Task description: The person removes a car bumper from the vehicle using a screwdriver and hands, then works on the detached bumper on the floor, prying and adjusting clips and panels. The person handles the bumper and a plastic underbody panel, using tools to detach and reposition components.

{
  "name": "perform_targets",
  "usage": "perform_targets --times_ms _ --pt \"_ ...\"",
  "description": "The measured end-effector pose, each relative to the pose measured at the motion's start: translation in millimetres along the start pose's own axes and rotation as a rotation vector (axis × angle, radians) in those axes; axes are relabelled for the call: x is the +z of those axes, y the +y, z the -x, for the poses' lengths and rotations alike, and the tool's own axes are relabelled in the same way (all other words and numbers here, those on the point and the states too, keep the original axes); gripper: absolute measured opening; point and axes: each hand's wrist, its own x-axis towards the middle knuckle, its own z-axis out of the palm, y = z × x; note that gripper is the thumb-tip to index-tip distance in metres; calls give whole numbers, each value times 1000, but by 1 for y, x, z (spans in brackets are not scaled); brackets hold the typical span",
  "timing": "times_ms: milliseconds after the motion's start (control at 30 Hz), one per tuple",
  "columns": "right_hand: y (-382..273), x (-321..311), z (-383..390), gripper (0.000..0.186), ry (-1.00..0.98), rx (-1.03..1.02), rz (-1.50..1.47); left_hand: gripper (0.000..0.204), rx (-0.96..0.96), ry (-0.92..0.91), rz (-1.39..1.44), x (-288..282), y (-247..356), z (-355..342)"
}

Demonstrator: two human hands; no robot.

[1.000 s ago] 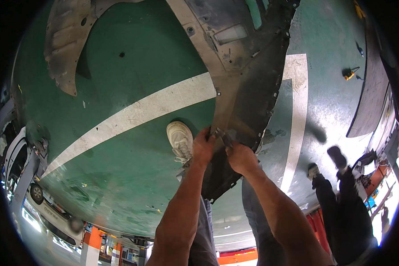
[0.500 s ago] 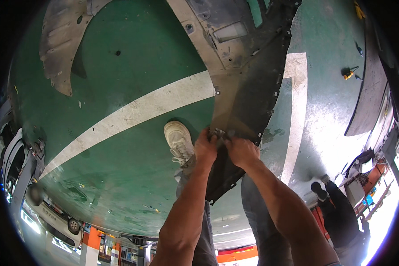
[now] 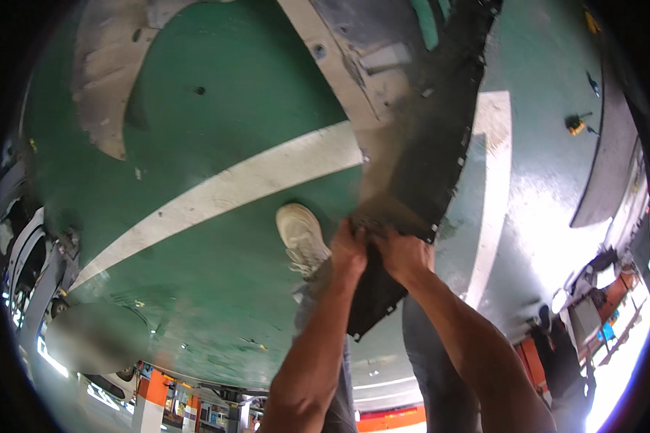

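A long dark plastic panel (image 3: 443, 149) with a tan strip and fasteners along its edge runs down the centre to between my legs. My left hand (image 3: 349, 247) and my right hand (image 3: 404, 252) are close together on its lower part, fingers curled round something small that is too blurred and hidden to name. My white shoe (image 3: 302, 234) stands on the green floor just left of the panel, behind my left forearm.
A curved dirty panel (image 3: 101, 105) lies at upper left. A long grey panel (image 3: 607, 166) and a yellow-black tool (image 3: 576, 125) lie at right. A co-worker's dark legs (image 3: 552, 361) show at lower right; car parts (image 3: 29, 260) and an orange-white pillar (image 3: 152, 393) line the rim.
The whole view has shifted slightly right and down and blurred. My hands have drawn closer together on the panel, hiding the small metal object between them. The co-worker has moved farther away.
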Motion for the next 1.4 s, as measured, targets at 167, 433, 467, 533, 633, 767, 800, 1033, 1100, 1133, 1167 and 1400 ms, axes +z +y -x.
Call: perform_targets --times_ms 167,433,467,533,633,767,800,1033,1100,1133,1167,1400 --pt "-3 -8 -1 40 -31 1 -29 31 96 72 -15 0 3 -1" --pt "1 -20 -13 44 -125 -36 -80 36 484 241 -293 15 -32 -3" --pt "2 -19 -15 45 -155 -37 -99 37 485 253 -202 16 -34 -4" --pt "4 -15 -20 46 -230 -29 -84 36 204 125 -20 15 -31 -3" --pt "7 -2 -24 46 -259 25 -131 35 94 82 36 10 -17 -4" --pt "3 13 -29 37 -216 -173 -75 36 -41 39 76 2 1 -3" --pt "1 14 -29 31 -161 -244 -32 37 -67 44 71 1 3 -2" --pt "4 -1 -32 45 -562 182 -618 41 -7 57 42 1 0 -2" --pt "1 -1 -25 42 -285 -81 -293 41 21 52 55 1 -5 -2" --pt "-1 -1 -21 41 -150 -232 -147 39 1 39 83 1 -7 -2" --pt "-2 -2 -17 39 -141 -159 -147 38 -7 40 118 3 -8 -3" --pt "-22 -14 0 36 -186 -70 -94 38 69 70 26 0 -6 -1"
